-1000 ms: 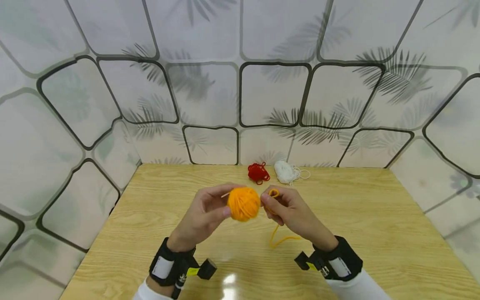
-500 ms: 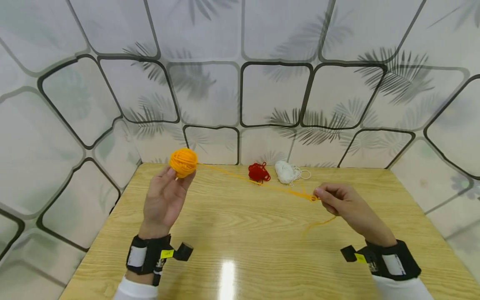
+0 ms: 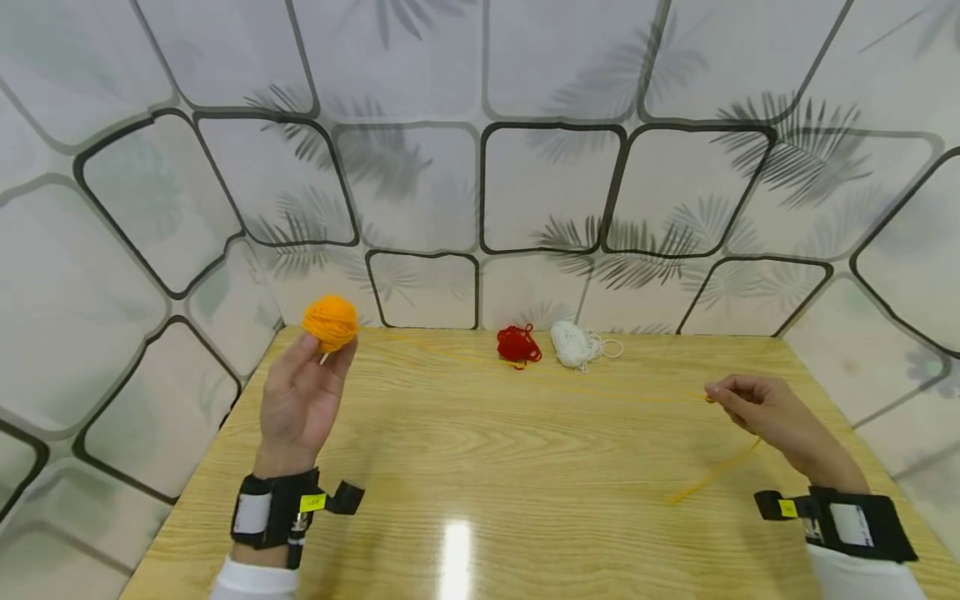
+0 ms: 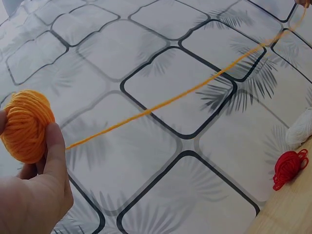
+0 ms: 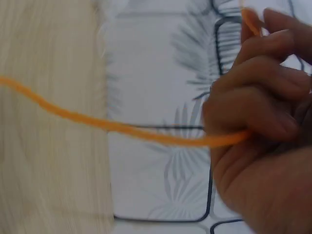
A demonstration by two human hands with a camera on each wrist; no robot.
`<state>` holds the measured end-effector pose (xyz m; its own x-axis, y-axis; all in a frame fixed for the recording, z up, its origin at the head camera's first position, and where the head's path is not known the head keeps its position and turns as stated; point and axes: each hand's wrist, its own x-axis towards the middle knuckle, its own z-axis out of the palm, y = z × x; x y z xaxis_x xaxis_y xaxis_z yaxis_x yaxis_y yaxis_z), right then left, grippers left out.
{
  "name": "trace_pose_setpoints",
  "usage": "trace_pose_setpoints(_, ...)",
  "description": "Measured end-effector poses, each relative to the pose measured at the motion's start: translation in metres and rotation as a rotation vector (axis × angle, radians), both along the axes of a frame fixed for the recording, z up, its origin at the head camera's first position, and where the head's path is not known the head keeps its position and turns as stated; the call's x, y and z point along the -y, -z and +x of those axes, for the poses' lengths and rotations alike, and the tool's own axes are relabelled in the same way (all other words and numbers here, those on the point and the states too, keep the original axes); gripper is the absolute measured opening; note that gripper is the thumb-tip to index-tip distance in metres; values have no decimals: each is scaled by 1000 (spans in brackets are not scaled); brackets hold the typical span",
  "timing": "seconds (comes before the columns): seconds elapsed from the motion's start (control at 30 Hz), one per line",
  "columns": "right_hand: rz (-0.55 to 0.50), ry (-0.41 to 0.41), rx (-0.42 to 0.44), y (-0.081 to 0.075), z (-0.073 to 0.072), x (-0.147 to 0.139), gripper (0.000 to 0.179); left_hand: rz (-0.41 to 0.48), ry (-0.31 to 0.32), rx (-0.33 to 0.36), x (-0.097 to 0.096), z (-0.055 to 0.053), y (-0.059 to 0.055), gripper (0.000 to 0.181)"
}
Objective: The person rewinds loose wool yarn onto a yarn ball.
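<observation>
Ball and hands have moved: the round, orange yarn ball [image 3: 330, 322] is farther left, the right hand [image 3: 772, 421] farther right. Raised toward the worktop's [image 3: 487, 475] far left corner, the ball is pinched in the left hand's [image 3: 303, 404] grip. Its orange strand [image 4: 180, 95] stretches rightward to the right grip, which pinches it near the right edge. Between them, bundled red yarn [image 3: 517, 343] and white yarn [image 3: 573, 344] lie by the far edge.

I am reading no legible text: the yellow label [image 3: 312, 502] on the black left wrist camera mount [image 3: 345, 498] and the yellow tag [image 3: 787, 507] on the right wrist camera mount [image 3: 768, 506] are appearing too small and blurred.
</observation>
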<state>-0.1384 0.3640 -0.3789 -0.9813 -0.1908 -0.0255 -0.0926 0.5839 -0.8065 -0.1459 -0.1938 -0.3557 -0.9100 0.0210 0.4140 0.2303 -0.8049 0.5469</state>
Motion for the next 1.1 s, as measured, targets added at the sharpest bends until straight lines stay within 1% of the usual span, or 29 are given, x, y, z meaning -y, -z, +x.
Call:
trace_pose_setpoints(0.07, 152, -1, 0, 7, -2, 2, 38, -54, 28, -10, -8, 1, 0, 31)
trace_pose_setpoints(0.13, 283, -42, -36, 12, -6, 12, 35, -136, 70, -25, -20, 4, -1, 31)
trace_pose_setpoints(0.17, 331, -69, -60, 13, -7, 22, 33, -174, 94, -25, -27, 5, -2, 31)
trace_pose_setpoints(0.2, 359, -98, -97, 14, -8, 34, 31, -215, 124, -31, -35, 7, -3, 31)
trace_pose_setpoints(0.27, 349, -150, -166, 12, -9, 63, 29, -304, 175, -36, -53, 12, -4, 30)
trace_pose_setpoints(0.3, 302, -177, -202, 9, -9, 80, 28, -349, 200, -42, -63, 15, -5, 30)
trace_pose_setpoints(0.37, 162, -244, -251, 1, -8, 114, 30, -413, 254, -43, -80, 21, -6, 31)
trace_pose_setpoints(0.47, -134, -400, -271, -12, -6, 161, 39, -474, 304, -58, -104, 29, -9, 38)
trace_pose_setpoints(0.53, -337, -510, -248, -20, -4, 185, 43, -509, 299, -77, -115, 32, -10, 47)
trace_pose_setpoints(0.6, -474, -565, -221, -25, -2, 202, 43, -544, 266, -107, -122, 34, -11, 58)
trace_pose_setpoints(0.67, -563, -575, -189, -26, -1, 211, 39, -573, 234, -145, -126, 36, -11, 62)
trace_pose_setpoints(0.73, -634, -574, -144, -24, 0, 214, 33, -616, 188, -191, -126, 38, -13, 60)
trace_pose_setpoints(0.8, -683, -577, -89, -21, 1, 216, 30, -669, 132, -246, -125, 41, -15, 53)
trace_pose_setpoints(0.87, -734, -594, -31, -18, 2, 217, 27, -737, 52, -305, -125, 44, -17, 46)
trace_pose_setpoints(0.93, -747, -593, -7, -14, 4, 218, 23, -810, -35, -357, -126, 47, -19, 44)
trace_pose_setpoints(1.0, -717, -572, -22, -10, 7, 219, 19, -870, -119, -414, -126, 48, -19, 46)
trace_pose_setpoints(1.1, -651, -533, -67, -5, 14, 221, 21, -955, -241, -495, -125, 47, -20, 47)
